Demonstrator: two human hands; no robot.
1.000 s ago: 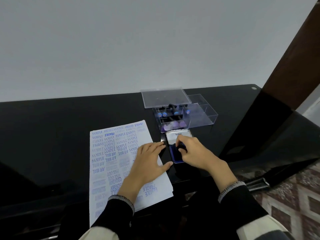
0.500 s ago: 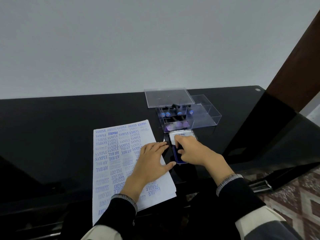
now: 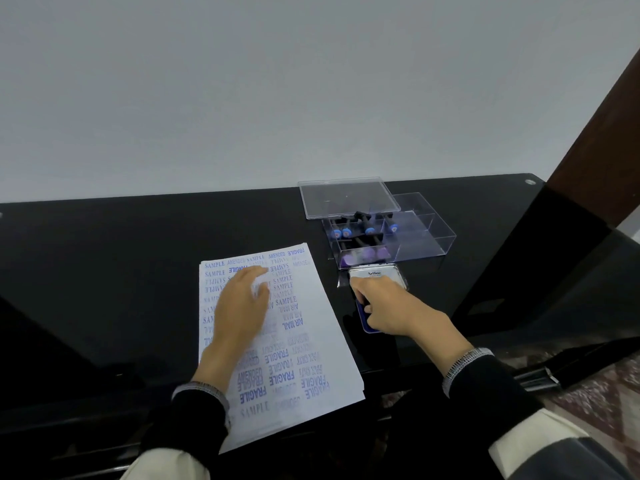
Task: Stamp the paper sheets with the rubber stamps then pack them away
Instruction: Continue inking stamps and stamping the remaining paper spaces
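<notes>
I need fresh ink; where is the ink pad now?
The ink pad lies open right of the paper, just in front of the clear box, under the right hand.

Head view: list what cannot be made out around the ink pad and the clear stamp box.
- Blue ink pad: mostly covered by the right hand; whether its grip holds a stamp is hidden.
- White hinged pad lid: only the word Artline reads; smaller print is too small.
- Rubber stamps in the clear plastic box: faces too small to read.
- White stamped sheet: middle prints hidden by the blurred left hand.
</notes>
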